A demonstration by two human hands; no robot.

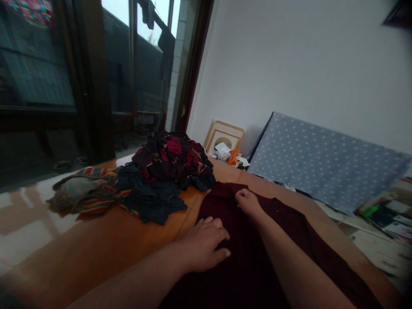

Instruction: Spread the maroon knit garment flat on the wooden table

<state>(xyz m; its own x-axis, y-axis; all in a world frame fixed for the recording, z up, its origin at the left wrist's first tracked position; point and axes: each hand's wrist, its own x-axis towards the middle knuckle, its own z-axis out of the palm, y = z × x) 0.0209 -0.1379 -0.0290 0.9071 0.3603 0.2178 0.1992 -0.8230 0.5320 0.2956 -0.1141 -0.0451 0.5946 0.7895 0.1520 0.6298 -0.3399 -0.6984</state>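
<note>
A dark maroon garment (244, 240) lies spread over the wooden tabletop (112, 244), running from near my body towards the far edge; its exact kind does not show. My left hand (206, 244) rests on its left part, palm down, with the thumb apart from the fingers. Farther up, near the garment's far end, my right hand (247, 202) is closed, fingers curled in, gripping the cloth there. Left of the garment's far end sits a heap of clothes: a dark piece with red prints (174, 154), a dark blue crumpled piece (151, 195) and a striped, greyish knit piece (86, 189).
Tall dark-framed glass doors (86, 86) stand on the left. Beyond the table's far edge are a framed picture (225, 135), crumpled papers with an orange item (234, 156), and a blue dotted cloth-covered panel (322, 159) leaning on the wall. Books and papers (389, 214) lie at right.
</note>
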